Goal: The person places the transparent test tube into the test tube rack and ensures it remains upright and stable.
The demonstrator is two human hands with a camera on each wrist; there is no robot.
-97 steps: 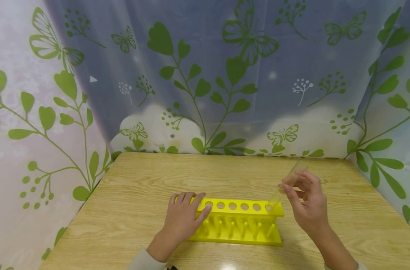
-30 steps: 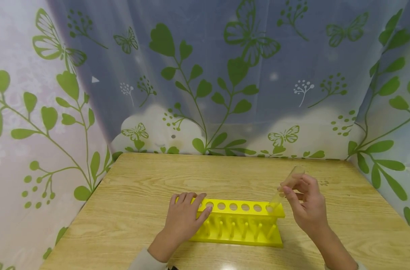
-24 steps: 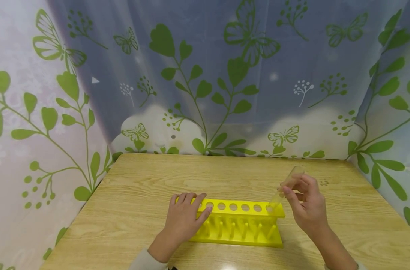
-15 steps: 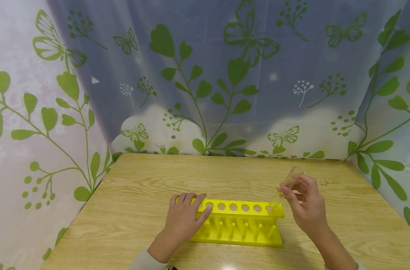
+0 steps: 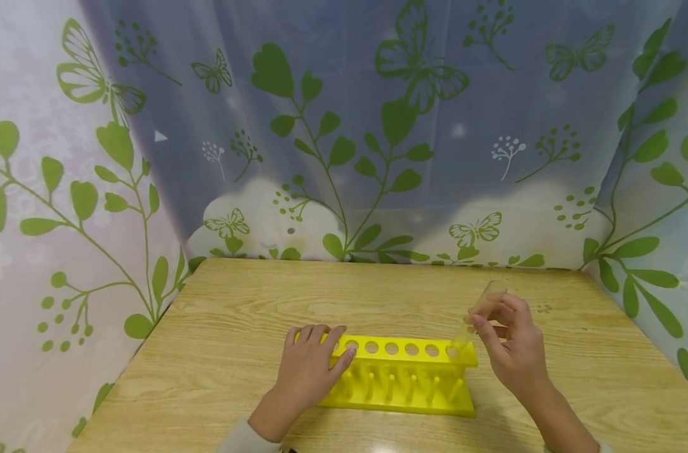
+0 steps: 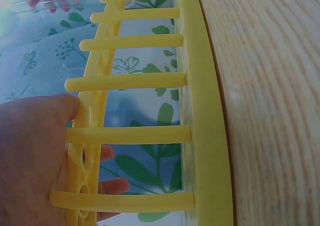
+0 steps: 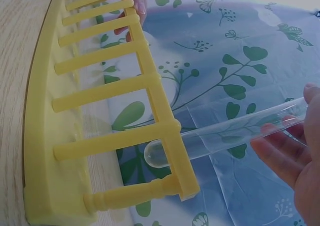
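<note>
A yellow test tube rack [image 5: 400, 402] stands on the table, with a row of holes along its top bar and a row of pegs on its base. My left hand [image 5: 310, 368] grips the left end of the top bar, thumb in front and fingers [image 6: 114, 186] behind. At the rack's right end, my right hand [image 5: 516, 343] pinches a clear test tube [image 5: 487, 300] between thumb and fingers. The tube leans, its open end up and to the right. In the right wrist view its rounded bottom [image 7: 156, 155] pokes through the end hole, just below the top bar.
The wood-grain table [image 5: 253, 296] runs back to a blue curtain [image 5: 344, 157] printed with green leaves and butterflies. Similar patterned cloth [image 5: 66, 251] hangs at the left and right sides.
The test tube and my right hand have shifted very slightly left, and the tube's open end sits a little lower. My left hand and the rack have stayed in place.
</note>
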